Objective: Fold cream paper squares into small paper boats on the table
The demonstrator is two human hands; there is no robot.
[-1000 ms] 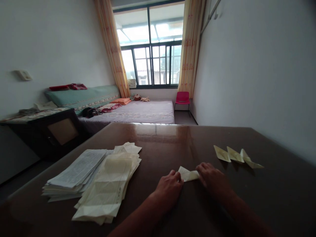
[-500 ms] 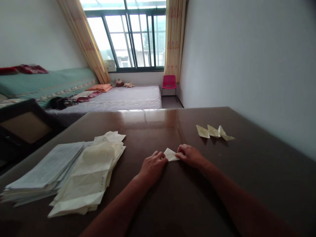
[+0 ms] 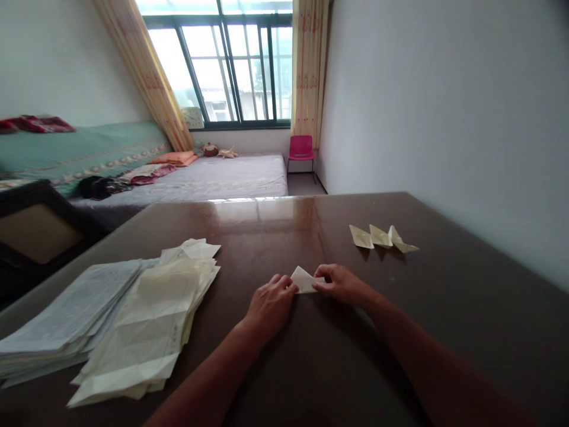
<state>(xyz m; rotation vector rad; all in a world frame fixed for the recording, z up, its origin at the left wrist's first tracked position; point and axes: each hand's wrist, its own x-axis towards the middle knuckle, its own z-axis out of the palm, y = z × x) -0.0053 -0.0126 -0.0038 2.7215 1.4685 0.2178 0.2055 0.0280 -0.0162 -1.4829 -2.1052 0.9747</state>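
My left grip (image 3: 272, 300) and right grip (image 3: 340, 283) sit closer together than a second ago, both pinching the folded paper (image 3: 304, 281) on the table (image 3: 320, 367). It's cream, kinda pointy at the far edge.

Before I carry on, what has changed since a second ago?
The view has swung down and rightward, so everything sits higher and further left in the picture. The right hand, earlier laid over the right end of the folded paper, now has thumb and finger spread at it. Neither hand has let go. Unchanged: the left hand at its left end, the paper stacks, the row of folded pieces.
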